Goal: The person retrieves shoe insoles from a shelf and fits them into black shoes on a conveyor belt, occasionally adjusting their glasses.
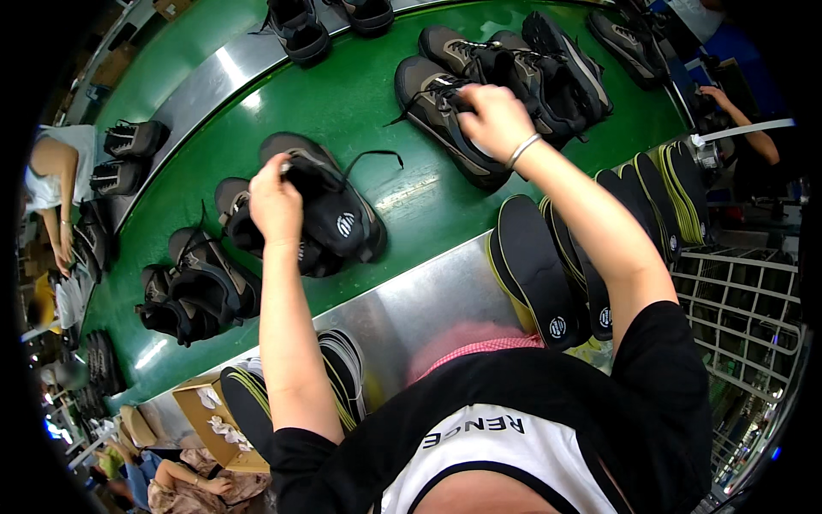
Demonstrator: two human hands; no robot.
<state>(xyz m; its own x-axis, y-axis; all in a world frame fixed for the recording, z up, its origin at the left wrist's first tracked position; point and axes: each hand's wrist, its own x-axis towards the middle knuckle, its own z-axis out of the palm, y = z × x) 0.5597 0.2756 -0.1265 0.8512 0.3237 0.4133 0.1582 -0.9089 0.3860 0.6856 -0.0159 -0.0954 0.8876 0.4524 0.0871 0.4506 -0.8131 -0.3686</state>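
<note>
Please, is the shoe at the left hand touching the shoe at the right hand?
Apart. In the head view, green work surface separates the nearer shoe, at the left hand, from the farther shoe, at the right hand.

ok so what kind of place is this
Probably a shoe factory's assembly line: a long green work surface holds several similar dark shoes, piles of black insoles stand beside it, and other people are nearby.
</note>
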